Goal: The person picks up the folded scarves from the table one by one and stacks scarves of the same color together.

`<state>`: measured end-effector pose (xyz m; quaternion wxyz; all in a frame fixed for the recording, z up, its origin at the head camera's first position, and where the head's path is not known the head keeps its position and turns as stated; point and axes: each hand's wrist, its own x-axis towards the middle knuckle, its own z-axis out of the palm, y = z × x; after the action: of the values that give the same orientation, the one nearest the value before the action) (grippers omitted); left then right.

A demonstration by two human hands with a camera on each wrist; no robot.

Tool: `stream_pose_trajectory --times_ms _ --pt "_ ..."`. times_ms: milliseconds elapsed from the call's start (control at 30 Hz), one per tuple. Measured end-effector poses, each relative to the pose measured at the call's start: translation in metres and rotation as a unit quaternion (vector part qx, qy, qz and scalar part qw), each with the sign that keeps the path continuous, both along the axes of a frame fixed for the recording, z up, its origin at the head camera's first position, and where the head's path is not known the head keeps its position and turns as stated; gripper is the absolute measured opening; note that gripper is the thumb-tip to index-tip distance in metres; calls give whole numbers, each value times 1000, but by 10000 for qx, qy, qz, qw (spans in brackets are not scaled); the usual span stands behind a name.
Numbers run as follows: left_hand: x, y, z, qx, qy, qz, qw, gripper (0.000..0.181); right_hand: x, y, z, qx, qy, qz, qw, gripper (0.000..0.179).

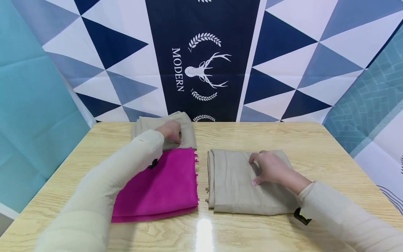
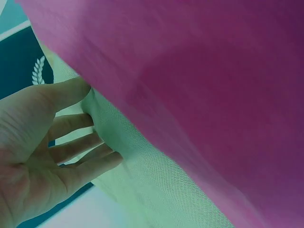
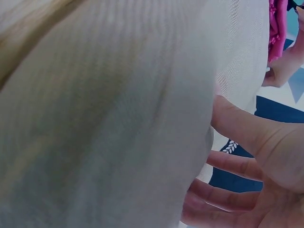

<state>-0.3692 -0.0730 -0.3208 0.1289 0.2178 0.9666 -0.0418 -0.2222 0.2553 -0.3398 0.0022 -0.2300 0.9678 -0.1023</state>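
Note:
A folded beige scarf with short fringe on its left edge lies on the right of the table. My right hand touches its top with thumb and fingertips spread apart; the right wrist view shows the fingers against the cloth. On the left lies a folded magenta scarf, fringed along its right side, partly hidden by my left forearm. Behind it sits another folded beige cloth. My left hand rests its fingertips on that cloth, near the magenta scarf's far edge, thumb and fingers apart in the left wrist view.
The light wood table ends at a patterned backdrop of triangles and a deer print. Blue-green cloth hangs on the left side. A dark band shows by my right wrist.

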Motion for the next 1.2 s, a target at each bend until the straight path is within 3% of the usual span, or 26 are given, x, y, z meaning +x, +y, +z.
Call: stream_pose_trajectory --times_ms 267,400,433,533,633,667,867,1200 --pt "1 15 1 134 -184 -10 9997 39 2 -7 4 14 38 66 10000 67" --pt "-14 11 -9 174 -146 -298 9993 43 1 -10 5 28 79 135 9999 67" --pt "-25 6 -18 421 -87 -501 9978 47 0 -12 6 40 83 153 9998 67" --pt "-33 -6 -24 732 -162 -731 9945 49 -2 -15 9 117 6 192 9997 67" --pt "-28 -16 -21 1091 -292 -577 9919 32 -6 -19 13 255 -189 157 9994 66" --pt "-16 -17 -11 1014 -361 -365 9935 28 -7 -21 15 298 -265 141 9991 65" --pt "8 -35 -1 1095 -365 23 9933 41 -9 -24 23 545 -669 120 9962 63" --pt "17 -71 0 862 -422 652 9932 35 -23 -29 44 930 -1252 269 9874 58"
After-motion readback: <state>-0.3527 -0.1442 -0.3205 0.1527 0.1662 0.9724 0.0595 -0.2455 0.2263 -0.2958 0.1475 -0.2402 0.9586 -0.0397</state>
